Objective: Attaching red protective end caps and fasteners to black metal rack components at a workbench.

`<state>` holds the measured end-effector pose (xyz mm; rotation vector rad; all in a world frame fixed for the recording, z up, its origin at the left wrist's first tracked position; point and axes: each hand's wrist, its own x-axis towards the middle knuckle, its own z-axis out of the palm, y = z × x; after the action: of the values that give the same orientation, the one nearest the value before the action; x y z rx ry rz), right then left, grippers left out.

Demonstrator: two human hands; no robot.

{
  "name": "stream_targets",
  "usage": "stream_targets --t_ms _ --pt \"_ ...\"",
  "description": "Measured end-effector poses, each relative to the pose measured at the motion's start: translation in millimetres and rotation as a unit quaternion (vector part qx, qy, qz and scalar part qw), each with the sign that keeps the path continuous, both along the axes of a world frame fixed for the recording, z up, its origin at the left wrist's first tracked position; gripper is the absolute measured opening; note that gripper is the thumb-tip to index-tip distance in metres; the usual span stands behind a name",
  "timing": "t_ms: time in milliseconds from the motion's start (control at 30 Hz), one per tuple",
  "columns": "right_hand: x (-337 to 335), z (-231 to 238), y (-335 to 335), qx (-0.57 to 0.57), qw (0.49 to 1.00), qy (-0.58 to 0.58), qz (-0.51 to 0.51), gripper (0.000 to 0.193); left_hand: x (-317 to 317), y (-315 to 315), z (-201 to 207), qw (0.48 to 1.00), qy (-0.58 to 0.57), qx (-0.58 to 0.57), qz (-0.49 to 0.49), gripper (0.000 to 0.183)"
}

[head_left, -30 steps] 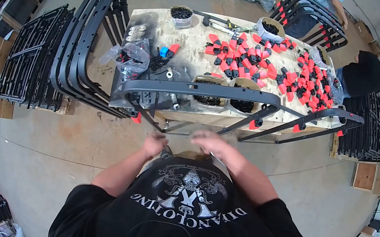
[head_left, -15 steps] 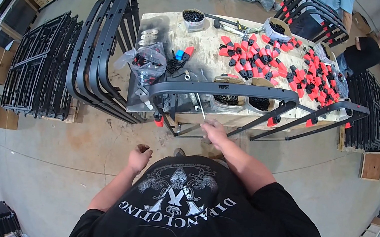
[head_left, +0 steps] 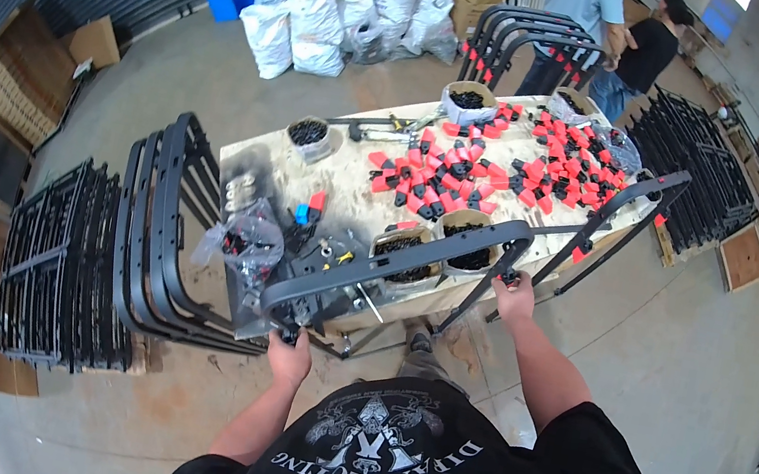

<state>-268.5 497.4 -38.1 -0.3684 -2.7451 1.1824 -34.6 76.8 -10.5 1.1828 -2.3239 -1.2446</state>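
Note:
A black metal frame [head_left: 406,260] with rounded corners leans against the near side of the work table [head_left: 248,145]. My left hand [head_left: 288,359] is closed round its left end, by a small black fitting. Farther right, my right hand [head_left: 515,299] grips the frame's right leg at a black and red piece, mostly covered by the fingers. Between my hands, a thin light rod [head_left: 370,302] sticks out past the table's near edge. Boxes of small black parts [head_left: 467,244] stand just behind the frame's top bar.
Red and black plastic pieces [head_left: 441,177] cover much of the tabletop. A second frame [head_left: 595,224] leans at the right. More frames [head_left: 160,224] stand at the left. Beyond the table are two people [head_left: 643,55], further frames [head_left: 537,36] and white sacks [head_left: 317,18].
My right hand has let go of the thin rod and moved right to the frame's leg. My left hand, earlier away from the frame, now holds its left end. The view has turned.

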Motion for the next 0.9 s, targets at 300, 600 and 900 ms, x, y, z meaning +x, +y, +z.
stream_targets --t_ms 300,600,900 --pt "-27.6 40.3 -2.0 0.016 0.987 -0.085 0.132 0.045 -2.0 -20.5 -64.8 0.997 -0.02 0.029 0.064 0.042" --pt "-23.3 28.8 1.6 -0.044 0.991 -0.042 0.118 0.044 -13.3 -2.4 -25.1 0.988 -0.021 0.131 0.074 0.035" --pt "-50.7 51.8 26.5 0.198 0.894 -0.264 0.302 0.05 -21.6 -17.9 10.5 0.94 -0.224 0.254 0.039 0.031"
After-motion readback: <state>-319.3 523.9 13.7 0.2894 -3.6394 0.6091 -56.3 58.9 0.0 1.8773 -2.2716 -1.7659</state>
